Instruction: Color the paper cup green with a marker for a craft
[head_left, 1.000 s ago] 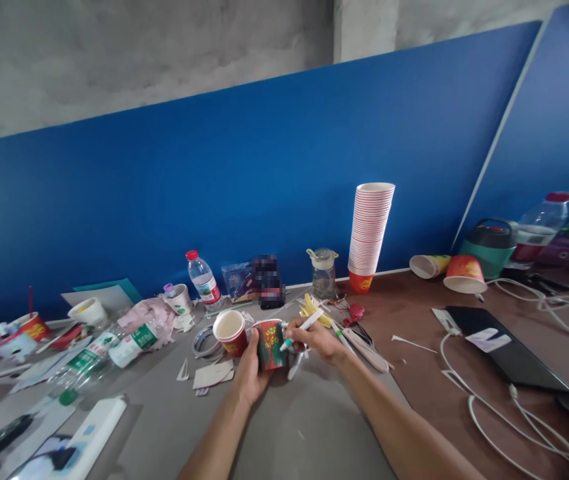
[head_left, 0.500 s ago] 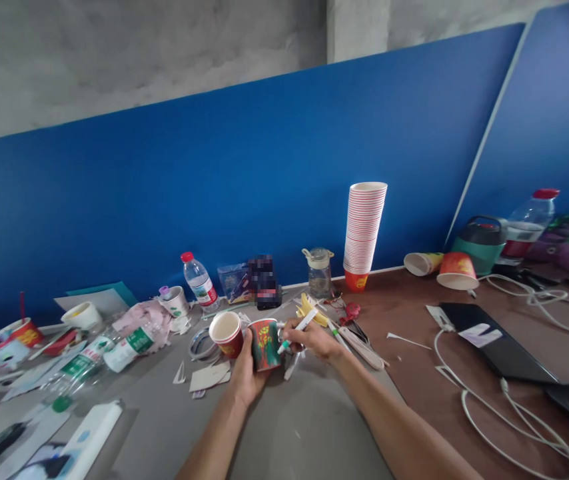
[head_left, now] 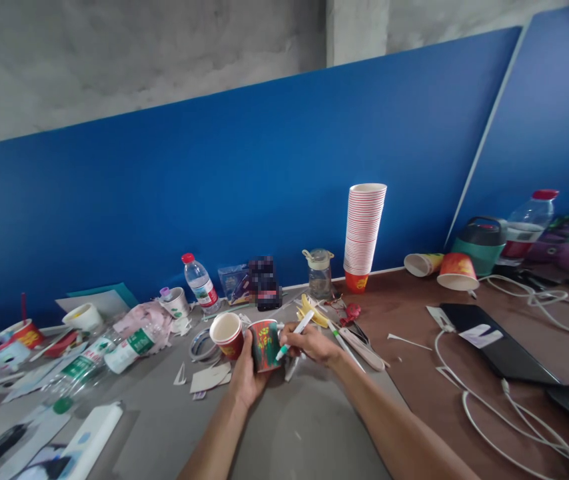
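My left hand [head_left: 250,375] is wrapped round a paper cup [head_left: 266,348], red and yellow with green colouring over much of its side. The cup is held nearly upright above the grey mat, its white inside facing up. My right hand [head_left: 309,341] grips a white marker [head_left: 304,323] with a green tip, and the tip meets or nearly meets the cup's right side. Just left of the held cup stands another red paper cup [head_left: 227,337]. A yellow banana-like piece [head_left: 309,311] lies behind my right hand.
A tall stack of paper cups [head_left: 364,230] stands by the blue partition [head_left: 264,187]. Near it are a glass jar [head_left: 320,275] and a water bottle [head_left: 201,285]. Bottles and craft scraps crowd the left. At right lie a black laptop-like slab [head_left: 499,343] and white cables [head_left: 514,427].
The marker's tip has moved slightly down and left along the cup's side, with my right hand shifting a little. The left hand still holds the cup in nearly the same place.
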Tool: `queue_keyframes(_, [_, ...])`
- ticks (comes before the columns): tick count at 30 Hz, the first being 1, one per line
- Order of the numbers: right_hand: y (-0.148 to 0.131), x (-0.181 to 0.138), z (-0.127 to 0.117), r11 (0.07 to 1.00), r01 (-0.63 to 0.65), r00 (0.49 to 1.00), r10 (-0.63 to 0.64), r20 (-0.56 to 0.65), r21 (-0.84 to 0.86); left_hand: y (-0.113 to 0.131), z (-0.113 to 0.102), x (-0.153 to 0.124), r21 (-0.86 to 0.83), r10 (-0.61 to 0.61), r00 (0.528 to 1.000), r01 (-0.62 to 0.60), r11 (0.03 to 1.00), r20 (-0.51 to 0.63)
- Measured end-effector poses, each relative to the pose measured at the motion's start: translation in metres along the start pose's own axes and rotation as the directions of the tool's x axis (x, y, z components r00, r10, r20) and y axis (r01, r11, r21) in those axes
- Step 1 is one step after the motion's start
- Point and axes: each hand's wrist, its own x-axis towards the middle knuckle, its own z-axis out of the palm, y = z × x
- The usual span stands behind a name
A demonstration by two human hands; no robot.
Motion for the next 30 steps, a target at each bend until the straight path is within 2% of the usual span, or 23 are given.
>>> queue_keyframes(9, [-0.004, -0.001, 0.002, 1.0, 0.014, 0.999, -0.014, -0.036, 0.011, 0.0, 0.001, -0.001, 0.014, 0.003, 1.0, -0.003, 1.0, 0.002])
queue_keyframes(13, [-0.003, -0.001, 0.002, 1.0, 0.001, 1.0, -0.001, 0.021, -0.01, 0.0, -0.001, 0.0, 0.015, -0.007, 1.0, 0.007, 1.0, 0.0])
queue_keyframes(17, [0.002, 0.002, 0.0, 1.0, 0.009, 0.999, -0.008, -0.033, 0.019, 0.0, -0.002, 0.002, 0.002, -0.006, 1.0, 0.006, 1.0, 0.013])
queue_keyframes(20, [0.006, 0.004, -0.002, 1.0, 0.002, 1.0, -0.002, 0.001, 0.017, 0.001, -0.002, 0.002, -0.006, -0.006, 1.0, 0.006, 1.0, 0.024])
queue_keyframes(24, [0.008, 0.005, -0.002, 0.998, 0.003, 1.0, -0.001, -0.029, 0.066, 0.001, -0.001, 0.001, -0.011, -0.003, 1.0, 0.003, 1.0, 0.021])
queue_keyframes(28, [0.005, 0.003, 0.0, 0.999, 0.003, 1.0, -0.003, 0.012, 0.032, 0.001, 0.0, 0.0, 0.007, -0.01, 1.0, 0.01, 1.0, 0.013])
queue_keyframes(30, [0.004, 0.004, 0.0, 0.999, 0.007, 1.0, -0.005, -0.031, 0.049, 0.001, 0.0, 0.0, -0.001, -0.011, 1.0, 0.011, 1.0, 0.014])
